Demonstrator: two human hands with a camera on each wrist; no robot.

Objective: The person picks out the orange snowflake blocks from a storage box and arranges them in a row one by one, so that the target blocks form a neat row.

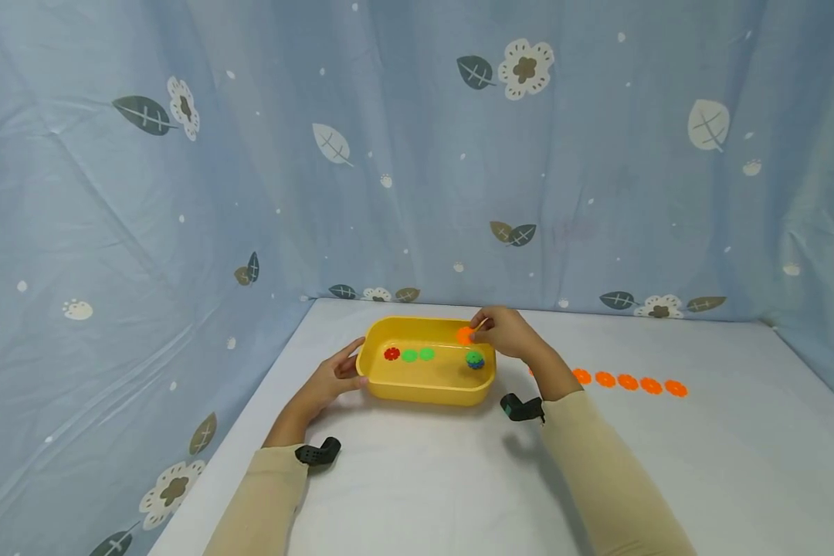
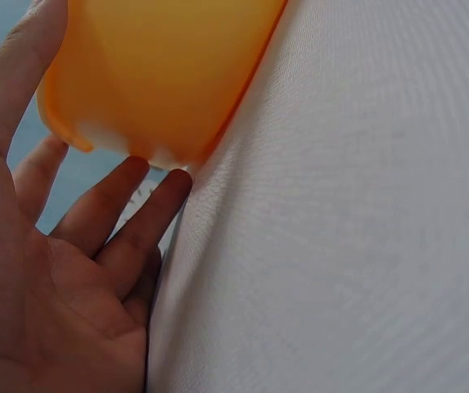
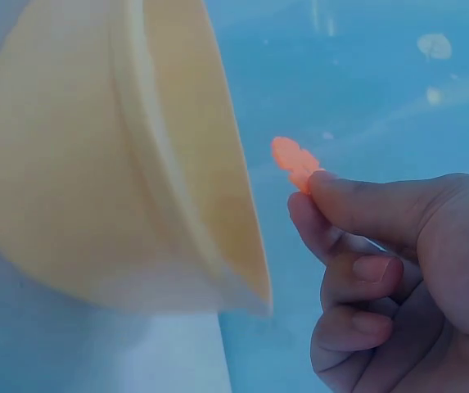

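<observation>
A yellow plastic tub (image 1: 427, 392) stands on the white table. My left hand (image 1: 330, 378) holds its left end, thumb near the front corner and fingers along the end wall; fingertips touch the tub (image 2: 160, 74) low down in the left wrist view. My right hand (image 1: 506, 332) pinches an orange notched disc (image 3: 294, 160) between thumb and index finger, over the tub's back right corner. Inside the tub lie a red disc (image 1: 392, 354), two light-green discs (image 1: 409, 356) and, at the right, a green disc (image 1: 474, 358) overlapping a blue one.
Right of the tub, several orange discs (image 1: 628, 382) lie in a row on the white table (image 1: 424, 479), its left end partly hidden by my right forearm. A blue patterned curtain (image 1: 403, 154) hangs behind the table and along its sides.
</observation>
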